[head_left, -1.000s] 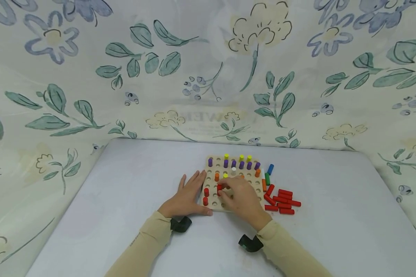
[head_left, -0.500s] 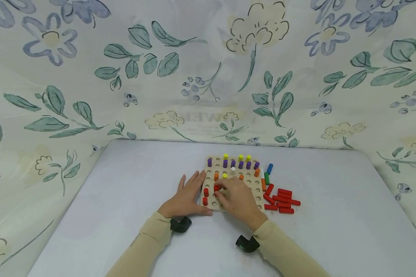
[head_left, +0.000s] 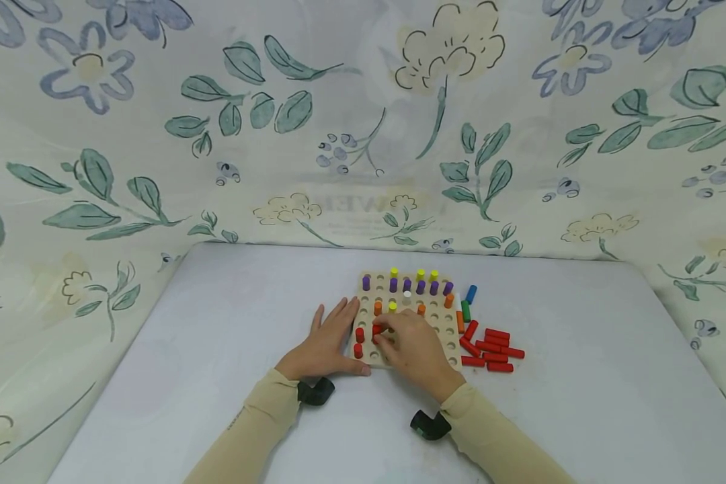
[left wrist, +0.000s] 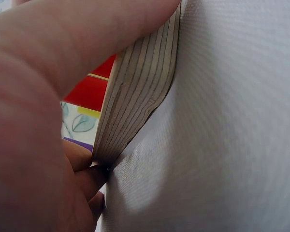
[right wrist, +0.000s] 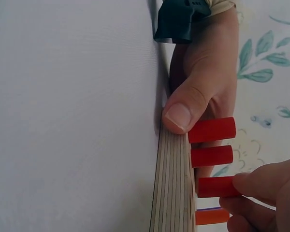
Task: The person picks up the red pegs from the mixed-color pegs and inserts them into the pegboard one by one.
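My right hand (head_left: 420,346) pinches a red peg (right wrist: 215,187) between thumb and fingertips, over the left part of the wooden pegboard (head_left: 443,323). In the right wrist view the peg stands square to the board, its lower end at the surface; whether it is inside a hole I cannot tell. Two more red pegs (right wrist: 211,129) stand upright at the board's left front. My left hand (head_left: 327,346) lies along the left side with fingers spread and straight. Its thumb (left wrist: 111,34) rests against the board's front edge.
Purple pegs (head_left: 421,288), yellow pegs (head_left: 420,275), orange pegs (head_left: 449,301) and a white peg (head_left: 407,296) stand in the board. Right of it lie several loose red pegs (head_left: 492,347), plus blue (head_left: 471,294), green (head_left: 466,311) and orange ones. A patterned curtain (head_left: 363,134) hangs behind the table.
Over the first half second my right hand shifts slightly left with the red peg, then stays almost in place. The left hand holds its position on the board.
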The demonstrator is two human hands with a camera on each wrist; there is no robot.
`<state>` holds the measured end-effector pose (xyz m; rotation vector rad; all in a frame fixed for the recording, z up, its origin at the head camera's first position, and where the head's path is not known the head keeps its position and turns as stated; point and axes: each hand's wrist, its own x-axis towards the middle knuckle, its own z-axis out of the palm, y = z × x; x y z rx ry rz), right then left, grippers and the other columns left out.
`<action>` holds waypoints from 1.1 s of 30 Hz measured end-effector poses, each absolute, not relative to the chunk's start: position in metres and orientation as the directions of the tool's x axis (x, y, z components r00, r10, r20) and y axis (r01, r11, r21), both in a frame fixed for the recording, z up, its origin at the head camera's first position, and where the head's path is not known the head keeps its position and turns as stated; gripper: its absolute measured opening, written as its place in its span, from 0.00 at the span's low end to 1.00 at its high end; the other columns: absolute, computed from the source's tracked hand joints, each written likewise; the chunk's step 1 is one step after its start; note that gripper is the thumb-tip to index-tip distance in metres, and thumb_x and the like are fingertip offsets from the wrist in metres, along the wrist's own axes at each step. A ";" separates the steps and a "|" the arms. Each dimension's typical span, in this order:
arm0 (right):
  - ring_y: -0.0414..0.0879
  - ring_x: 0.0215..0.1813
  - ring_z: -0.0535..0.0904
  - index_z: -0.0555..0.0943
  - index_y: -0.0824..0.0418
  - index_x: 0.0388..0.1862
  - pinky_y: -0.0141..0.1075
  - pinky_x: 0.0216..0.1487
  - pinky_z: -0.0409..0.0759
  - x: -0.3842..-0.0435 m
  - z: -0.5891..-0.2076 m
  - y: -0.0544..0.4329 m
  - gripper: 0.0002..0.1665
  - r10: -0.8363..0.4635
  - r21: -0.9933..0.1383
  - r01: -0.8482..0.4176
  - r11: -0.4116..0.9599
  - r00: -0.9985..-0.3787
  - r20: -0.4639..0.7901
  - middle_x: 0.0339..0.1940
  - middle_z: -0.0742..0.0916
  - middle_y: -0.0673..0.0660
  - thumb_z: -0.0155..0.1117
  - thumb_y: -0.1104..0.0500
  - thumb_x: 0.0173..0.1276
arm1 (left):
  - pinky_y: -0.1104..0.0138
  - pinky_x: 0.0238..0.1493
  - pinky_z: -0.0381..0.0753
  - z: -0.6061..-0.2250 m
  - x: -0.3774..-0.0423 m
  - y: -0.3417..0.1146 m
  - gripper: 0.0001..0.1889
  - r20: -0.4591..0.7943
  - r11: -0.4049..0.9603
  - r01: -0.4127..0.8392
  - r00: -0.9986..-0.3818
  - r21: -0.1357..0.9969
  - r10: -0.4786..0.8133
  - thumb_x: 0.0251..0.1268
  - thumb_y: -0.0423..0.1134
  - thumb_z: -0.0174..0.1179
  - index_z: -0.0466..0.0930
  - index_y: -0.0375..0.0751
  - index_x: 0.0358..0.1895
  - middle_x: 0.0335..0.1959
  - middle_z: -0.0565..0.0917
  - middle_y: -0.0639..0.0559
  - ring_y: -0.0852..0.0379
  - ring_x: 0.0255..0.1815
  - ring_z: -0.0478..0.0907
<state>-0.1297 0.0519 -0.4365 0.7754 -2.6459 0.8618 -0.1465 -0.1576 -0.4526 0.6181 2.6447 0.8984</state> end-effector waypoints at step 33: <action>0.42 0.38 0.79 0.86 0.58 0.47 0.30 0.38 0.82 -0.130 -0.440 0.050 0.14 -0.422 -0.449 -0.533 0.717 -0.845 0.329 0.36 0.88 0.49 0.75 0.58 0.63 | 0.41 0.75 0.23 -0.453 -0.147 -0.157 0.65 -0.120 0.723 0.313 -0.869 0.616 0.479 0.48 0.60 0.76 0.43 0.34 0.81 0.82 0.48 0.42 0.44 0.83 0.37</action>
